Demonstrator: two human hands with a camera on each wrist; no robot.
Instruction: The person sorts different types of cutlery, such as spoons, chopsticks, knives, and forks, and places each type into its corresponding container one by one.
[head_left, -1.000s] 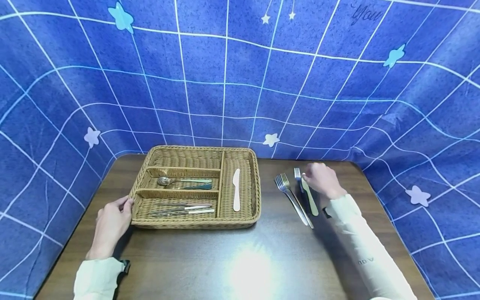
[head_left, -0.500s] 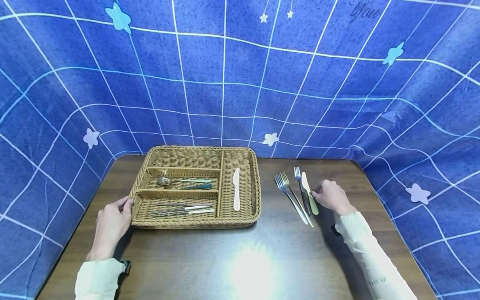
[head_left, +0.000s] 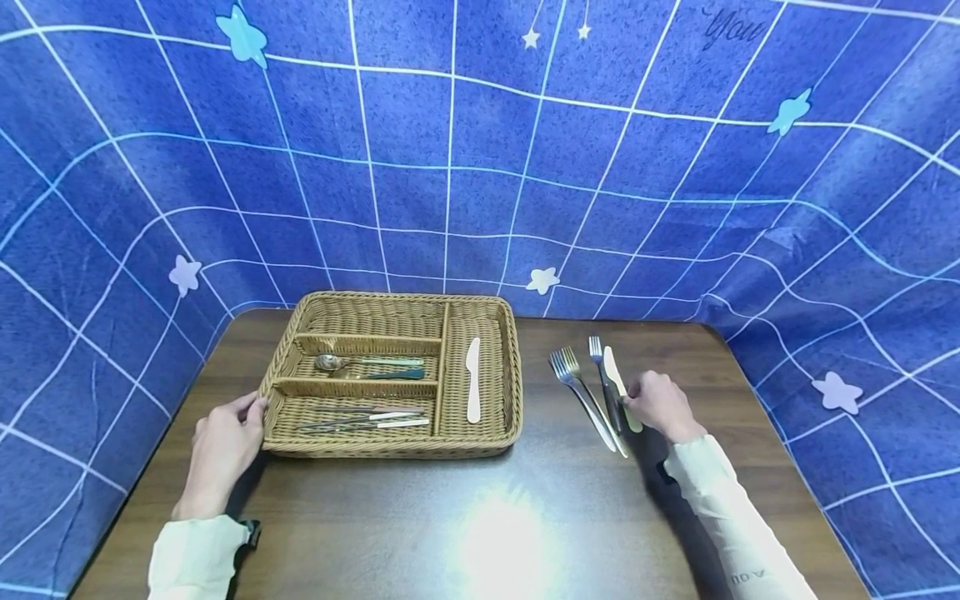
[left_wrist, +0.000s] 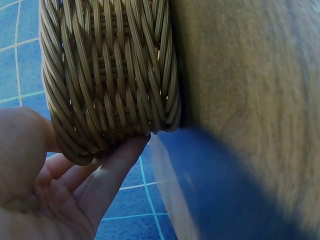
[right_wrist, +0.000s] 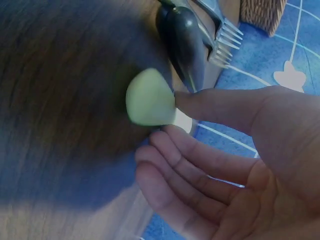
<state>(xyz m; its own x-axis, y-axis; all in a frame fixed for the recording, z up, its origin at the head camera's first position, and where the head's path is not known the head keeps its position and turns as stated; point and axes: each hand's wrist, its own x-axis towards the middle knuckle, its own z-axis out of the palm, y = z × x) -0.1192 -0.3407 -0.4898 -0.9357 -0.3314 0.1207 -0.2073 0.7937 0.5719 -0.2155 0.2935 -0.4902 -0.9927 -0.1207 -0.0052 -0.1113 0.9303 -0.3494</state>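
Note:
My left hand (head_left: 223, 450) grips the near left corner of a wicker cutlery tray (head_left: 390, 451); in the left wrist view, thumb and fingers (left_wrist: 112, 175) lie on either side of its woven wall. On the right of the table, my right hand (head_left: 662, 405) pinches a table knife (head_left: 612, 367) by its pale green handle (right_wrist: 149, 97). Part of that handle is hidden by the fingers. Close beside the knife lies a dark-handled fork (head_left: 597, 350). Left of these lie two more forks, one silver (head_left: 582, 400) and one gold-toned (head_left: 572, 362).
Inside the tray, a pink-handled knife (head_left: 473, 383) lies in the right compartment. Spoons (head_left: 327, 362) occupy the middle left one, and several chopsticks (head_left: 360, 421) the near left one. A blue patterned cloth (head_left: 480, 167) hangs behind the table (head_left: 360, 525) and at both sides.
My right hand has come from the knife's blade end down to its handle and now pinches it. The knife's handle has shifted slightly right. My left hand stays on the tray corner.

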